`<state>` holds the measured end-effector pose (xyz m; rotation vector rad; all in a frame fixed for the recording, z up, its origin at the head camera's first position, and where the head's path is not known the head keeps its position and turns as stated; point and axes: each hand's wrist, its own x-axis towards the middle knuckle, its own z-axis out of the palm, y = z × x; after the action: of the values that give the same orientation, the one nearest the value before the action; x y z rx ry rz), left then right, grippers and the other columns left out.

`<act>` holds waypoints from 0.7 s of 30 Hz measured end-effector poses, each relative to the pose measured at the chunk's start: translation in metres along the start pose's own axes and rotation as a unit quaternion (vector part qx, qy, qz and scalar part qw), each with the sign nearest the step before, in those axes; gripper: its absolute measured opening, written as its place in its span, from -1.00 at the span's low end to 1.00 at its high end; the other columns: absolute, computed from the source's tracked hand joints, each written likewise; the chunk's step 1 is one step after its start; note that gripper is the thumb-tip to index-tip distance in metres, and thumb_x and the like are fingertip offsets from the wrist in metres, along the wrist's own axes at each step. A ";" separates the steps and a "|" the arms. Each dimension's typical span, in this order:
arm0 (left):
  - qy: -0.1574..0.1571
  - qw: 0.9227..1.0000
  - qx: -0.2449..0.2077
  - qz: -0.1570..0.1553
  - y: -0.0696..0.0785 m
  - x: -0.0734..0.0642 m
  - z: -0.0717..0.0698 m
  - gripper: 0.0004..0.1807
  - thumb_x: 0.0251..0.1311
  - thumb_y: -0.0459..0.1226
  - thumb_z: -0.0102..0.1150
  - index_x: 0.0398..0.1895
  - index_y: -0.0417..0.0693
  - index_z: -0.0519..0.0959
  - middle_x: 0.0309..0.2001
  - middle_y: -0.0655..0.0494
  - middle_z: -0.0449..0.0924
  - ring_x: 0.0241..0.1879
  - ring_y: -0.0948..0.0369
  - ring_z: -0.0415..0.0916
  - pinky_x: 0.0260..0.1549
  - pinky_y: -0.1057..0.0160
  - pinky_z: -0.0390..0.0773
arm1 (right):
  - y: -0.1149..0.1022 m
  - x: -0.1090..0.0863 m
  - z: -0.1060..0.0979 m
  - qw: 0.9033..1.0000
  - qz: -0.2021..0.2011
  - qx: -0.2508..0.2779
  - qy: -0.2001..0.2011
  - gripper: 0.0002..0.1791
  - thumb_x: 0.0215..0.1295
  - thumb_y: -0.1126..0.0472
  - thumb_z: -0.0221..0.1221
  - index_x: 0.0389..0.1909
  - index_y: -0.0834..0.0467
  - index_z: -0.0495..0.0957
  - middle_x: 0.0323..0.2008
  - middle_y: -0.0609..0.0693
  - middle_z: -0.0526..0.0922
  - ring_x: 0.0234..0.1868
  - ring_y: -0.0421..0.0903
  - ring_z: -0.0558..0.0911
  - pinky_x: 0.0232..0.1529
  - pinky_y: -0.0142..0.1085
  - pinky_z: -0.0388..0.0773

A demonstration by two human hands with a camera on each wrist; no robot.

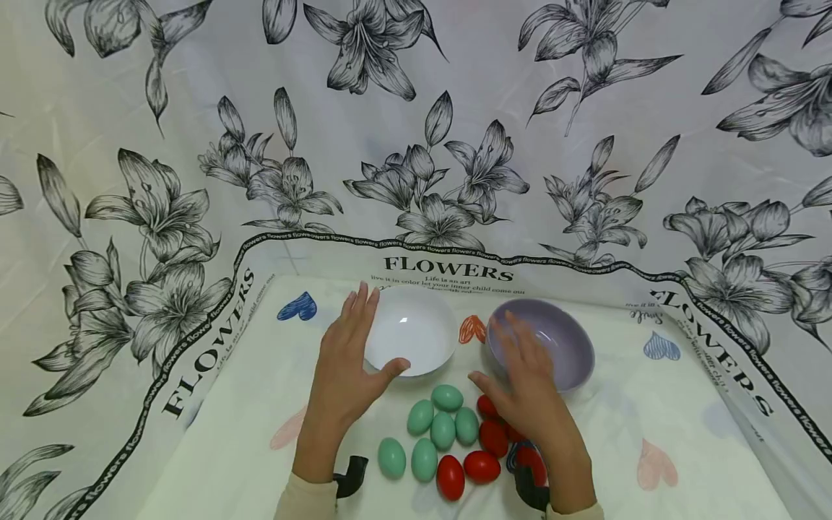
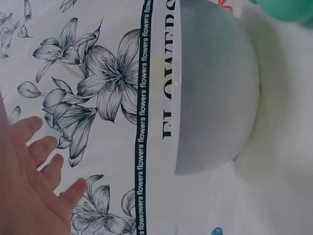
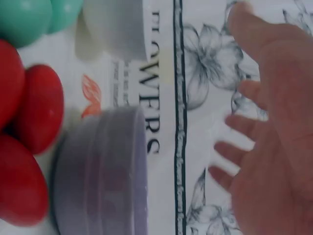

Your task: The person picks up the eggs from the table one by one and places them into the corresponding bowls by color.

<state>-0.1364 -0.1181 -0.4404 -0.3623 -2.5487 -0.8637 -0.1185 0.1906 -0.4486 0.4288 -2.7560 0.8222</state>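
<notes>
My left hand (image 1: 351,365) hovers at the left side of a white bowl (image 1: 416,332), fingers spread and nothing held. On the right, my right hand (image 1: 526,372) hangs over the near left part of a purple bowl (image 1: 572,347), fingers also spread, holding nothing. Both bowls show bare insides. In front of them lie several green eggs (image 1: 443,431) and, to their right, several red eggs (image 1: 482,466). My right hand and wrist hide some of the red ones. The right wrist view shows the purple bowl (image 3: 102,171) upright beside red eggs (image 3: 39,107).
A white cloth (image 1: 234,404) with printed hearts covers the table. Behind it rises a flower-printed cloth (image 1: 416,144) with a black lettered band. Black wrist mounts (image 1: 351,477) sit at both wrists, close over the eggs.
</notes>
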 end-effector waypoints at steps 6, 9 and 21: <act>-0.048 0.992 -0.114 0.010 -0.034 0.023 -0.009 0.31 0.00 0.73 -0.19 0.76 0.39 -0.18 0.74 0.37 -0.31 0.72 0.13 -0.33 0.42 -0.54 0.11 | -0.007 0.000 0.011 0.995 -0.076 -0.007 -0.057 -0.36 0.41 0.09 0.42 0.47 -0.17 0.49 0.33 -0.21 0.61 0.39 -0.11 0.55 0.39 -0.06 0.52; -0.093 0.987 -0.132 -0.003 -0.056 0.031 -0.006 0.43 -0.14 0.77 -0.18 0.75 0.38 -0.35 0.73 0.36 -0.50 0.71 0.11 -0.48 0.43 -0.53 0.08 | -0.005 0.007 0.013 0.986 -0.122 -0.026 -0.114 -0.35 0.37 0.24 0.43 0.42 -0.22 0.54 0.29 -0.32 0.62 0.34 -0.21 0.59 0.33 -0.16 0.58; -0.238 0.959 -0.149 -0.049 -0.114 0.036 0.012 0.77 -0.39 0.55 0.51 0.63 0.48 -0.69 0.70 0.24 -0.67 0.69 -0.13 -0.43 0.50 -0.38 0.03 | 0.012 0.031 0.033 0.921 -0.210 -0.041 -0.326 -0.29 0.41 0.33 0.35 0.50 -0.20 0.48 0.41 -0.31 0.54 0.40 -0.16 0.56 0.36 -0.13 0.56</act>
<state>-0.2141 -0.1948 -0.4915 -0.6035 -2.8878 -1.3440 -0.1554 0.1752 -0.4719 1.4428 -3.0494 0.5099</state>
